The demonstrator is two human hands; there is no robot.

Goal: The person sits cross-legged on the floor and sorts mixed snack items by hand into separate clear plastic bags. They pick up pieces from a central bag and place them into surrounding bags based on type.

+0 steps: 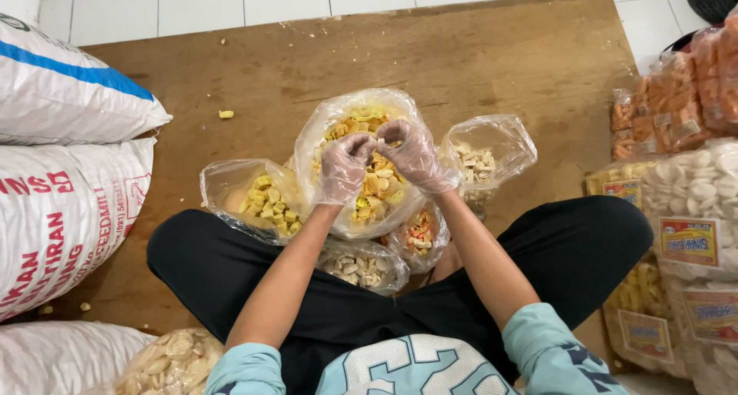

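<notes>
A clear plastic bag of mixed yellow and orange crackers [369, 181] stands directly under both hands, its open top gathered between them. The left hand [344, 167] and right hand [411, 154], both in thin clear gloves, are curled nearly closed, fingertips pinching the bag's mouth. Just left of the left hand sits a bag of yellow pieces [257, 200]; just right of the right hand, a bag of pale pieces [484, 160]. Below the wrists lie two smaller bags [388, 257]. White sacks [69, 141] are stacked well to the left.
</notes>
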